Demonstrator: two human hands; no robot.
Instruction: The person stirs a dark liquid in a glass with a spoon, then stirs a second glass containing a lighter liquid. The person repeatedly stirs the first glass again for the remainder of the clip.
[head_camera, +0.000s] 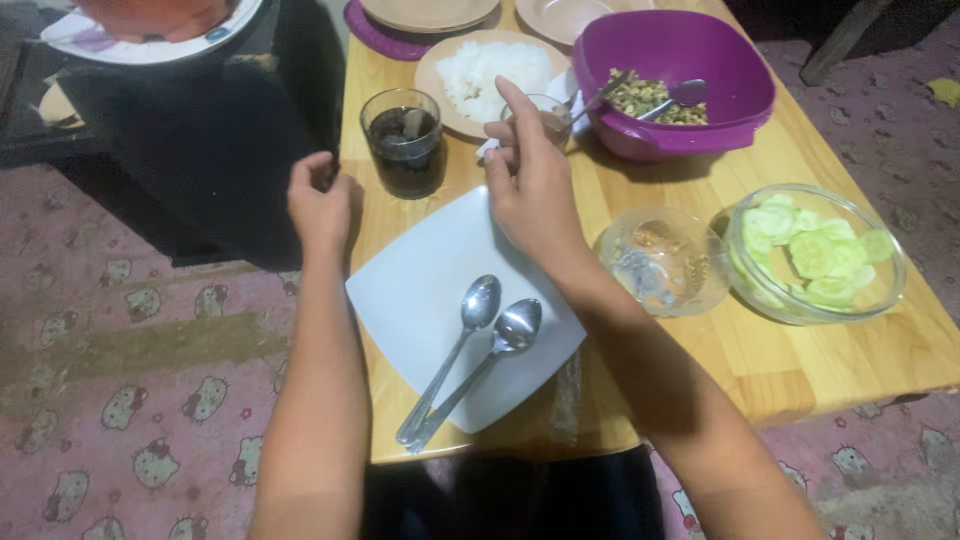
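Observation:
My left hand hovers at the left edge of the wooden table, fingers curled in, holding nothing I can see. It is beside a glass of dark drink. My right hand reaches over the table with its fingers apart, the fingertips at a small clear glass in front of a tan plate of white rice. Below both hands lies a white square plate with two metal spoons on it, handles toward me.
A purple bowl of chopped food with a spoon stands at the back. A clear glass bowl and a glass bowl of cucumber slices sit on the right. Empty tan plates are at the far edge. A dark bulky object stands left of the table.

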